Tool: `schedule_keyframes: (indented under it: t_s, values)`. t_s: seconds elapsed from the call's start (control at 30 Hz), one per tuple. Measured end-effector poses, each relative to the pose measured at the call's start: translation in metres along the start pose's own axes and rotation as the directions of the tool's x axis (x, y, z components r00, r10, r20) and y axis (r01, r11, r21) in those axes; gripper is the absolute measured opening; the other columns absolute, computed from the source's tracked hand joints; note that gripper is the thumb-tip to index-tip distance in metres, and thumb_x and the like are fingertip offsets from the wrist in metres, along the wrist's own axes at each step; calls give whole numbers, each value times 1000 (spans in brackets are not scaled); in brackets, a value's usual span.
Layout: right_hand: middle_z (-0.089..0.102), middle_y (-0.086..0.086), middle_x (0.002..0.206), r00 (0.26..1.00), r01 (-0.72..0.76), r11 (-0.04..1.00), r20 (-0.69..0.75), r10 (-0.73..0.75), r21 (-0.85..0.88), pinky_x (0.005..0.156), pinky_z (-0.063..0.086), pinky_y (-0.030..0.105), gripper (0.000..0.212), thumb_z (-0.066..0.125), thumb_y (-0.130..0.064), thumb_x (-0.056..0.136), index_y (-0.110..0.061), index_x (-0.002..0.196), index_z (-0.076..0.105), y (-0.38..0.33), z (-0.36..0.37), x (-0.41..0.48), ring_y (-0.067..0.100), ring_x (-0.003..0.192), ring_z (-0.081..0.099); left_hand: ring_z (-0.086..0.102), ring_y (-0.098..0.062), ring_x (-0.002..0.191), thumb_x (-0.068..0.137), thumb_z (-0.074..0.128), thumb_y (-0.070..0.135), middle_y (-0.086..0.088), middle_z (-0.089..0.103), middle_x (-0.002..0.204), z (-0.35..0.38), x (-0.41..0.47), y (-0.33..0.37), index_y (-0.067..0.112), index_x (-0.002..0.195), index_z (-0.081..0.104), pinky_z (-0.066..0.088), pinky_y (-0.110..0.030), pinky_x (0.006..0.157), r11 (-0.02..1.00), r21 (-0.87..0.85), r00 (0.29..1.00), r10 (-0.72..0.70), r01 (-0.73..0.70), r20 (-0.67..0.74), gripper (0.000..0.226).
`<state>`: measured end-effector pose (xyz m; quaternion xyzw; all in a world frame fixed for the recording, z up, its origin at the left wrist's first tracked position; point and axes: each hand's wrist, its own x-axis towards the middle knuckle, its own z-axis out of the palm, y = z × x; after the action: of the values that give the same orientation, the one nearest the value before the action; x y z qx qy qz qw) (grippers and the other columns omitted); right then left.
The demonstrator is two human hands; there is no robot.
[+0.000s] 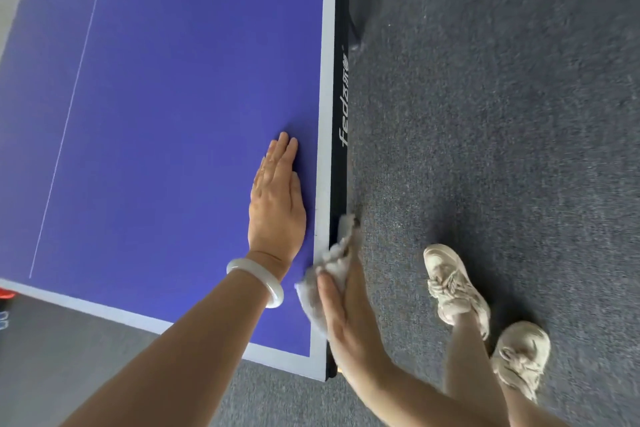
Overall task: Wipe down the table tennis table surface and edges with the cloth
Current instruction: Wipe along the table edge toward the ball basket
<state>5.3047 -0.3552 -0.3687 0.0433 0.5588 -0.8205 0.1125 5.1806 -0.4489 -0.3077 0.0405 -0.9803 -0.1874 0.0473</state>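
A flat blue table tennis surface (pixel 173 114) with a white painted border is seen from above, its near right corner lying at 6 o'clock of the view. The left hand (pixel 277 204) is laid palm down on the blue area just beside the right border. Its fingers are straight, held together and pointed toward 12 o'clock, and nothing is held by it. A smooth, round white bangle (pixel 258 279) is worn on that wrist.

A crumpled, fluffy white cloth (pixel 332 263) is found at 5 o'clock from the left hand. It is pressed against the black side edge (pixel 341 97) of the surface, with part of it lapped over the white border. It is pressed there by the right hand (pixel 349 315), whose fingers are stretched flat along the side edge toward 12 o'clock, with the thumb laid straight over the cloth.

White lettering is printed on the black side edge at 12 o'clock from the cloth; only the letters "fed" can be read. A thin white line (pixel 69 114) is painted lengthwise on the blue area at 9 o'clock from the left hand. A grey carpeted floor (pixel 502 114) is seen at 3 o'clock, and 2 beige laced shoes (pixel 453 284) are planted on it at 4 o'clock, apart from the side edge.
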Motion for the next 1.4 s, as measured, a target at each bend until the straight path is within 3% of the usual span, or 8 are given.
schedule_keyframes:
  t_s: [0.1, 0.23, 0.43, 0.63, 0.87, 1.1, 1.2, 1.4]
  values:
    - [15, -11, 164, 998, -56, 997, 14, 57, -58, 124, 12, 46, 63, 40, -52, 100, -45, 155, 8, 0, 0, -10, 8, 152, 11, 24, -16, 148, 103, 33, 6, -2, 32, 158, -1, 1, -1, 8, 148, 40, 21, -38, 121, 1000, 6, 1000, -1, 1, 0, 46]
    - [35, 15, 150, 989, -122, 985, -96, 110, -122, 117, 30, 46, 70, 42, -41, 96, -10, 154, 19, -25, 6, 65, 22, 141, 36, 24, -15, 147, 104, 34, 9, 1, 30, 159, 0, 2, 0, 12, 149, 38, 21, -38, 119, 998, 60, 999, -37, 36, 22, 46]
    - [44, 21, 141, 981, -179, 951, -118, 153, -252, 109, 38, 47, 57, 46, -36, 102, -3, 146, 29, -58, -1, 148, 32, 129, 47, 21, -14, 148, 105, 35, 15, 4, 25, 161, -1, 0, 0, 17, 152, 35, 17, -31, 118, 991, 110, 995, -79, 72, 68, 46]
    - [57, 4, 100, 940, -116, 582, 99, 325, -805, 73, 41, 35, 51, 37, -55, 99, -12, 126, 43, -104, -37, 138, 31, 97, 61, 26, -20, 145, 101, 38, 11, 3, 24, 161, -5, -2, 5, 15, 151, 33, 24, -39, 116, 977, 189, 986, -118, 94, 121, 51]
    - [67, 11, 101, 937, -42, 412, 107, 332, -910, 77, 45, 36, 33, 40, -45, 102, -15, 101, 51, -206, -73, 176, 33, 96, 64, 41, -26, 123, 82, 48, 0, -2, 40, 145, -23, 29, 23, 16, 142, 44, 35, -33, 101, 917, 359, 941, -260, 171, 216, 63]
    - [55, 4, 84, 920, 2, 151, 61, 388, -989, 76, 48, 34, 26, 43, -39, 100, -21, 82, 42, -320, -116, 249, 29, 83, 54, 62, -23, 94, 94, 35, 4, 0, 65, 107, -38, 139, 98, 25, 118, 59, 52, -34, 82, 938, 83, 821, -335, 336, 462, 40]
    - [63, 1, 99, 942, -109, 193, -39, 333, -975, 77, 50, 34, 26, 48, -44, 97, -20, 94, 57, -362, -138, 274, 25, 94, 62, 65, -21, 87, 97, 37, 7, 0, 67, 99, -41, 183, 145, 24, 110, 62, 53, -34, 74, 954, -72, 853, -223, 290, 472, 33]
    - [67, -3, 84, 949, -250, 338, -160, 272, -907, 65, 49, 28, 26, 50, -37, 96, -20, 79, 59, -431, -202, 337, 13, 75, 65, 62, -17, 77, 96, 39, 6, 1, 68, 92, -35, 280, 234, 22, 104, 65, 52, -30, 70, 934, -265, 869, -86, 241, 488, 31]
